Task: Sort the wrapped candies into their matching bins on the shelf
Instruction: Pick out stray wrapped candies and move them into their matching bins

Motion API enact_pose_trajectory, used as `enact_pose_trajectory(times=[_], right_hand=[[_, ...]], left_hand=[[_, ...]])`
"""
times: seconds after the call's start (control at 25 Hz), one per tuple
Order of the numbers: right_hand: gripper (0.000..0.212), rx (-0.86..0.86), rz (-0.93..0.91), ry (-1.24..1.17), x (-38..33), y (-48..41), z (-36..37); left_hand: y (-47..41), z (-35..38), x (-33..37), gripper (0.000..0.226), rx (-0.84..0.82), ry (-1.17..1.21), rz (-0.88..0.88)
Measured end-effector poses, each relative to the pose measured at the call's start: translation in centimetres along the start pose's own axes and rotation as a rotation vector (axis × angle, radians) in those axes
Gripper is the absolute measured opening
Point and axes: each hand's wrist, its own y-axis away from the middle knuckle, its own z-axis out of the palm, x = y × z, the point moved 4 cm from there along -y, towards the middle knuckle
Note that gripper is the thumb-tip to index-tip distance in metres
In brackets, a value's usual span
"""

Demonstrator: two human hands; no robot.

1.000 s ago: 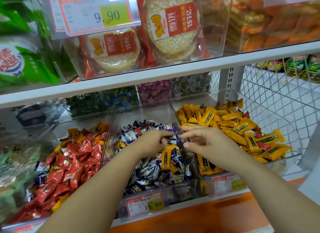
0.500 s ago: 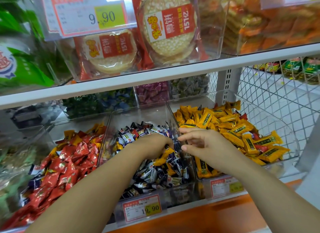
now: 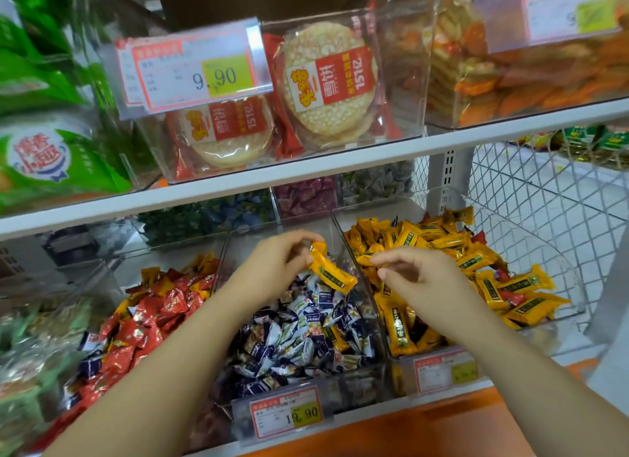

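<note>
One yellow candy is pinched in your left hand at frame centre over the middle bin, your right hand loosely curled and empty by the yellow bin at right, and more yellow strays lie unsorted below.

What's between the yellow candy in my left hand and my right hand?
Head view: just an open gap between yellow candy and right hand, with the clear bin wall behind it.

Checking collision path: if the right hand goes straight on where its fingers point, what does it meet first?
Likely the yellow candy pinched by the left hand; the right hand aims straight at it. Depth is unclear, so the clear divider could come first.
</note>
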Motion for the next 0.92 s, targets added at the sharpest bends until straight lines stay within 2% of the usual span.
enact_pose_trajectory(times=[0.08, 0.2, 0.4, 0.52, 0.8, 0.88, 0.92], right_hand=[[0.019, 0.125, 0.019, -0.018, 0.3, 0.1, -1.6], [0.020, 0.257, 0.069, -0.081, 1.1, 0.5, -3.5], [0.025, 0.302, 0.110, -0.099, 2.5, 0.7, -5.3], [0.021, 0.295, 0.118, -0.087, 3.3, 0.7, -5.5], [0.016, 0.182, 0.068, -0.019, 2.3, 0.5, -3.7], [0.015, 0.107, 0.050, 0.007, 1.4, 0.6, -2.5], [0.015, 0.051, 0.043, 0.028, 1.0, 0.6, -1.7]], left_hand=[[-0.4, -0.7, 2.5, 0.030, 0.115, 0.038, 0.052], [-2.0, 0.5, 6.0, 0.033, 0.180, 0.087, 0.123], [-5.6, 5.7, 8.7, 0.036, 0.086, 0.011, 0.124], [-6.3, 6.9, 8.3, 0.040, 0.011, -0.025, 0.103], [-2.3, 3.0, 4.2, 0.026, 0.147, 0.038, 0.041], [-0.9, 2.8, 2.2, 0.019, 0.091, 0.009, -0.019], [-0.2, 3.1, 1.2, 0.017, 0.012, -0.013, -0.047]])
